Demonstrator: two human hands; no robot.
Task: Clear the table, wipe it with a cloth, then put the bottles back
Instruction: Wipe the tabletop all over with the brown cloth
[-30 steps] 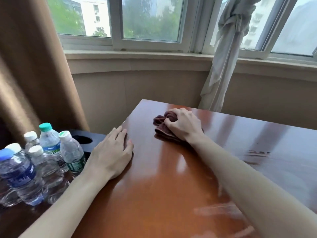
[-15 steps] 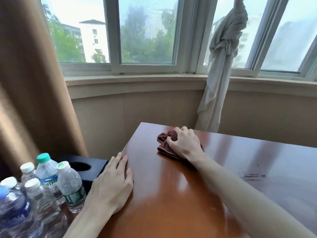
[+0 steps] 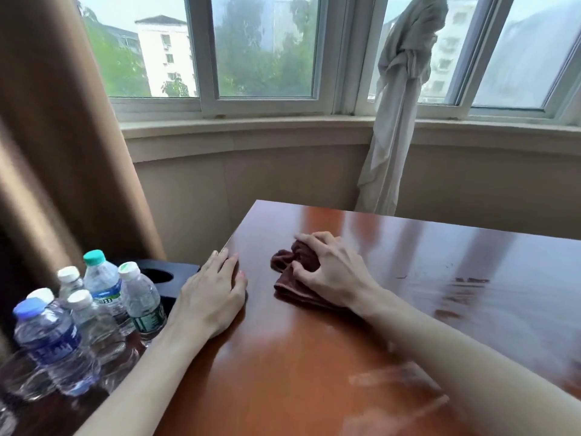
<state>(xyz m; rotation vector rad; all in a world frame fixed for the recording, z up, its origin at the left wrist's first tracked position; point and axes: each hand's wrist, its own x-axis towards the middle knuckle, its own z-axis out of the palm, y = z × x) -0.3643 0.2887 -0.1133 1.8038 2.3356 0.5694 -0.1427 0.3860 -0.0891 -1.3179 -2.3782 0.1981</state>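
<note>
Right hand point(image 3: 333, 272) fingers curl, gripping maroon cloth point(image 3: 294, 272); left hand point(image 3: 213, 294) lies flat at table point(image 3: 314, 357) edge, bare wood beyond fingertips.

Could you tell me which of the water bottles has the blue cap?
The nearest bottle, at the cluster's front left: its cap is blue, while the others are white or green.

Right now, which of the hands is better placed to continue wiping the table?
The right hand. It already grips the cloth on the table. The left hand only rests flat near the table's left edge, beside the bottles.
</note>
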